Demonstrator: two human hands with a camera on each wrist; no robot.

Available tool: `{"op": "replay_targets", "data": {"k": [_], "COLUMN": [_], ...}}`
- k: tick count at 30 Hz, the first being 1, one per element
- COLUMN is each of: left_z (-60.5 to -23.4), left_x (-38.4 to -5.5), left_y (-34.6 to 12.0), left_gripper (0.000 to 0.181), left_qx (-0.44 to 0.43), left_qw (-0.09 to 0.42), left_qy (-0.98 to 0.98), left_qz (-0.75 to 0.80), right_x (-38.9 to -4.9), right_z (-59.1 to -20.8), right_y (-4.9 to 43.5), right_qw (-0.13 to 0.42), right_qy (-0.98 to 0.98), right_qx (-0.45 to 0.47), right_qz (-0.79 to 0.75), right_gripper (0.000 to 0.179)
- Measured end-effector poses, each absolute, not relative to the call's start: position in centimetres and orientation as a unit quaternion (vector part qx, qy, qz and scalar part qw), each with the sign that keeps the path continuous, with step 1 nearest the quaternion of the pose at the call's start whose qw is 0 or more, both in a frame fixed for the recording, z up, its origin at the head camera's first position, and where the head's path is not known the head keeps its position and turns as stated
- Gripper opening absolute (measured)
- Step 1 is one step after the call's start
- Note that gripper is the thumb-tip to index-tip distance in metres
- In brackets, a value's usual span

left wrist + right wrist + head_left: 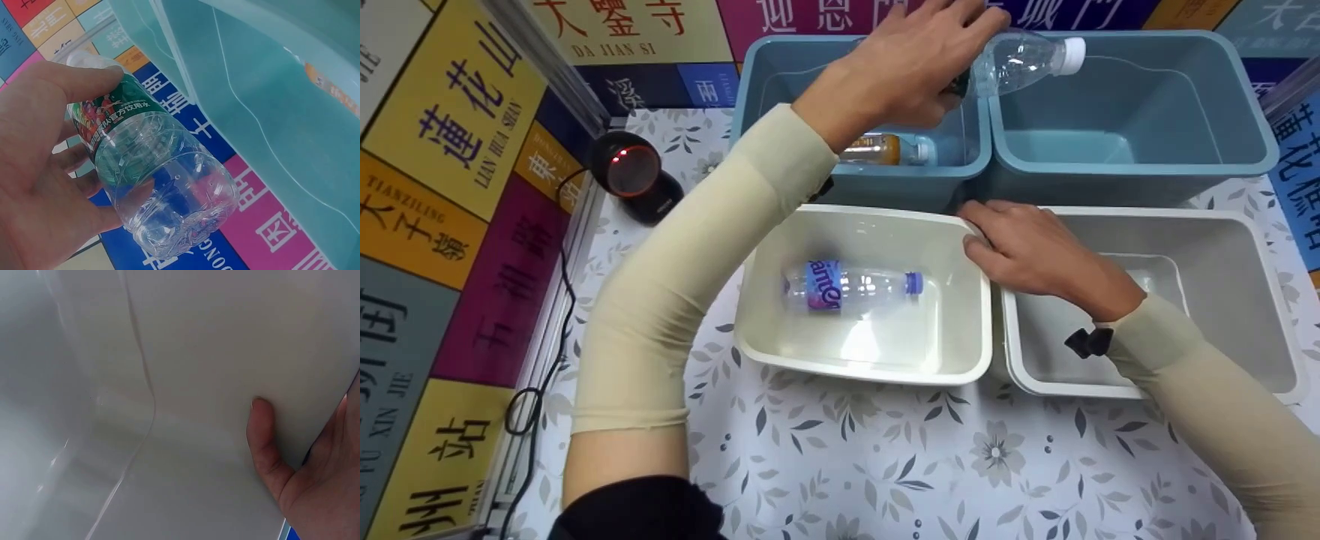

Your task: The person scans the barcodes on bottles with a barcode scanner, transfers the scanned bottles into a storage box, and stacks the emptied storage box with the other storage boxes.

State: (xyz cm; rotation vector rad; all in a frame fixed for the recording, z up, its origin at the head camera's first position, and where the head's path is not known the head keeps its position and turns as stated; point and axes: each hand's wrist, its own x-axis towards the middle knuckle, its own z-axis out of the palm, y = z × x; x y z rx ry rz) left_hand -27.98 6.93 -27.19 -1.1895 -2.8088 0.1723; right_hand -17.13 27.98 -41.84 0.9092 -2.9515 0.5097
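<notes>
My left hand (911, 64) grips a clear plastic water bottle (1024, 61) with a white cap, over the blue bins at the back. In the left wrist view, the thumb and fingers wrap its green label, and the bottle (163, 185) shows no visible drink inside. My right hand (1027, 247) holds the left white bin (862, 373) at its back right corner. In the right wrist view, the thumb (263, 439) lies against a bin's inner wall. A clear bottle (862, 285) with a purple cap and label lies on its side in the left white bin.
Behind stand a left blue bin (960, 171) holding an orange-labelled bottle (885, 148), and a right blue bin (1140, 168). A second white bin (1245, 300) is at right. A black scanner-like device (634, 176) with a red light and cable stands at left.
</notes>
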Motion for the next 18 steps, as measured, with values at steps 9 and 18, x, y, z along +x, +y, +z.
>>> {"op": "replay_targets", "data": {"k": [9,18], "left_z": [-27.4,-27.3], "left_x": [-28.7,-29.3], "left_y": [9.5,12.1], "left_gripper": [0.072,0.072], "left_qx": [-0.394,-0.405], "left_qw": [0.037,0.024], "left_qy": [-0.917,-0.912], "left_qz": [0.057,0.066], "right_x": [-17.1,-17.2], "right_z": [-42.0,-41.9], "right_y": [28.0,28.1], "right_qw": [0.009,0.009], "right_qy": [-0.942,-0.941], "right_qx": [0.293,0.295], "right_qz": [0.162,0.166], "right_gripper": [0.019,0.017]}}
